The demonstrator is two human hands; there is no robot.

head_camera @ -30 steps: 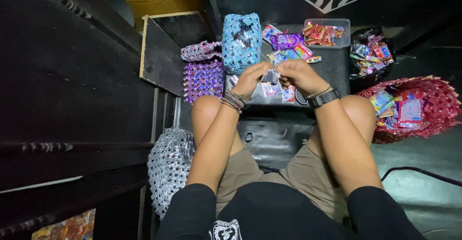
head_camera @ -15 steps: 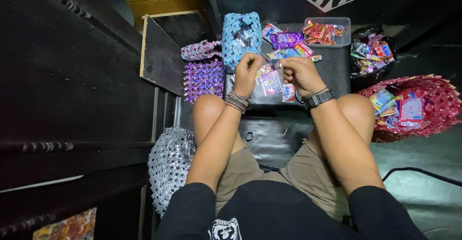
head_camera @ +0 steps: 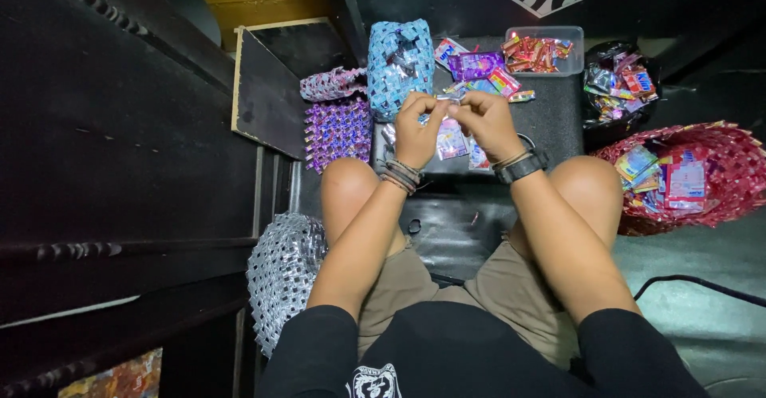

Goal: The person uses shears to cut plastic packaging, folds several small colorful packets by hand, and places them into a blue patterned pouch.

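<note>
My left hand [head_camera: 416, 130] and my right hand [head_camera: 484, 120] meet above a low black table [head_camera: 550, 118], fingers pinched together on a small folded wrapper strip [head_camera: 444, 109]. Loose colourful wrappers [head_camera: 452, 141] lie on the table just under the hands. Beyond them stands a blue woven wrapper bag [head_camera: 399, 64]. My left wrist wears several bracelets, my right a black watch [head_camera: 520, 166]. My knees show below the hands.
A purple woven panel [head_camera: 338, 130] and a pink woven piece [head_camera: 331, 85] lie left of the table. A clear tub of red wrappers [head_camera: 544, 49], a black bag of wrappers [head_camera: 616, 87] and a red woven basket [head_camera: 722, 178] sit right. A silver woven bag [head_camera: 281, 274] leans by my left leg.
Both hands have lifted slightly and drawn together, now pinching the small wrapper strip between their fingertips; earlier they were lower over the loose wrappers.
</note>
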